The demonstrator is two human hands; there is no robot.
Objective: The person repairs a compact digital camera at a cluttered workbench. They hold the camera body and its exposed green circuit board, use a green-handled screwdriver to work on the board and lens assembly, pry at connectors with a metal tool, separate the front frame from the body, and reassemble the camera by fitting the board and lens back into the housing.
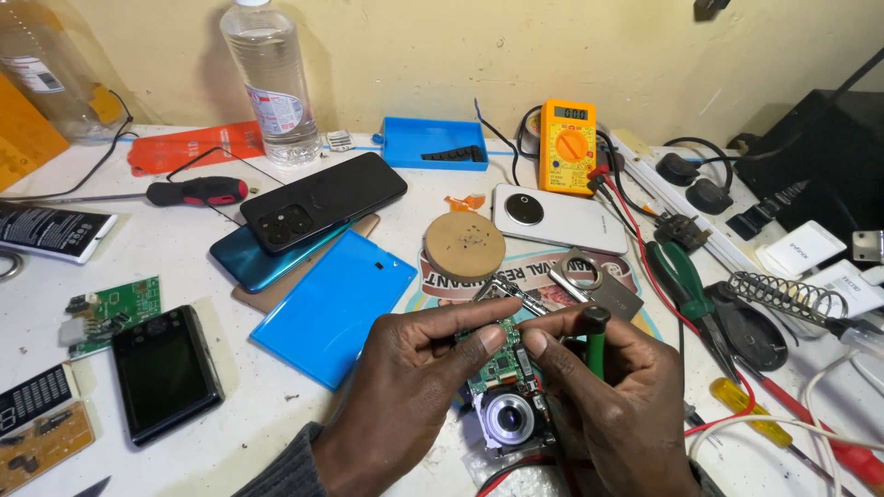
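- Spreading under everything is our white worktable point(230, 433), cluttered from edge to edge.
- Leaning over its near edge, we keep both hands close together, fingertips almost meeting above a small opened camera assembly point(509, 405).
- Our left hand point(405, 387) is curled, the thumb and forefinger pinched onto the top edge of the green circuit board point(497, 361) that stands up from the assembly.
- Our right hand point(615, 405) is closed around a green-handled screwdriver point(595, 345), its black cap poking up above the knuckles; the forefinger reaches over to touch the board. We cannot see the tool's tip.
- The assembly sits on the table between our palms, its round silver lens point(508, 416) facing up at us.
- To the left lie a flat blue phone cover point(336, 308), a stack of phones point(318, 207) and a dark handheld device point(166, 373).
- Behind our hands rest a round tan disc point(464, 246), a white power bank point(560, 219) and an orange multimeter point(567, 145).
- To the right, green-handled pliers point(681, 276) lie beside a soldering iron stand point(792, 296).
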